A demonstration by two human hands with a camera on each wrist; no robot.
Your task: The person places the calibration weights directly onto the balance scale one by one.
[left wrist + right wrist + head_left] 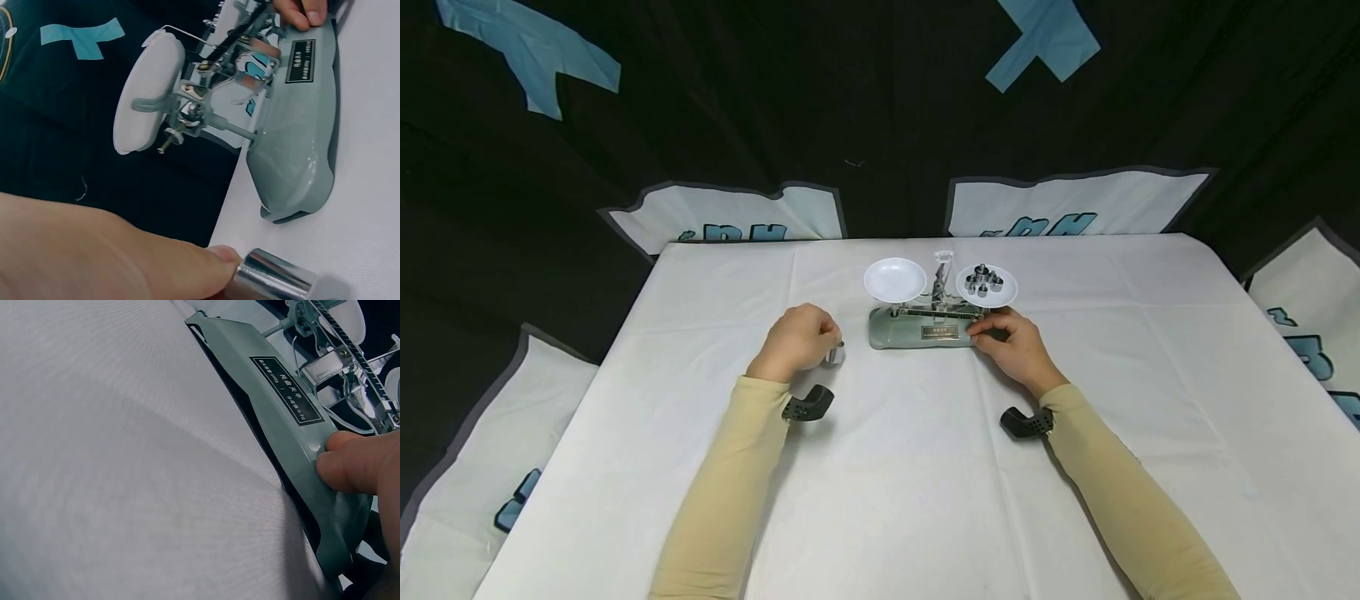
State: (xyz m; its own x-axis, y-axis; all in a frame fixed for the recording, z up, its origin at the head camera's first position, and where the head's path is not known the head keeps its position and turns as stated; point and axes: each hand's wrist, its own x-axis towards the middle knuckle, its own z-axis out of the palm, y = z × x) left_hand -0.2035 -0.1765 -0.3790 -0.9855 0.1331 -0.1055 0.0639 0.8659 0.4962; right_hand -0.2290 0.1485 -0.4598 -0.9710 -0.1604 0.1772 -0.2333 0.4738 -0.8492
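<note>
A pan balance with a grey-green base (895,330) stands toward the far side of the table. My left hand (801,337) is to the left of it, pinching a shiny metal cylindrical weight (275,275) at its knobbed end. The weight is low over the white cloth. My right hand (1011,342) grips the right end of the base, fingertips (340,465) on its top beside the dark nameplate (287,390). Several small metal weights (982,279) stand on the right pan (1009,287). The left pan (895,279) holds nothing.
A white cloth (880,483) covers the table. Behind the table's far edge hangs a dark curtain (880,108) with blue tape on it. White printed cloth panels (745,212) show past the table's edges. Each wrist carries a black camera mount (808,403).
</note>
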